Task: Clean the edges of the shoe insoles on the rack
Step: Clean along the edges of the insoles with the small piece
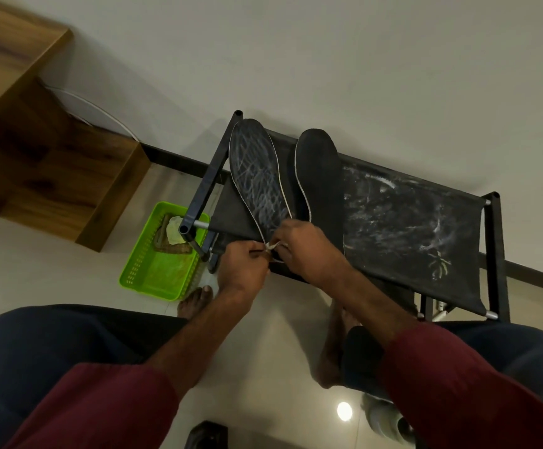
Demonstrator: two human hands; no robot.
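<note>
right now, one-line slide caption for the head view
Both hands, left and right, pinch a small cloth at the scuffed insole heel on the black rack.

Both hands, left hand [242, 265] and right hand [306, 246], pinch a small cloth [271, 246] at the scribbled insole [259, 178] heel.

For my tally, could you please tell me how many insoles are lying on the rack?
2: a scuffed insole at the rack's left end, its near tip under both hands, and a plain one beside it.

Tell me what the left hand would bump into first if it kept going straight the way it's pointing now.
Probably the right hand. The left hand points right and slightly away, fingertips at a small pale scrap pinched between both hands, by the heel of the scribbled insole. Depth is unclear.
</note>
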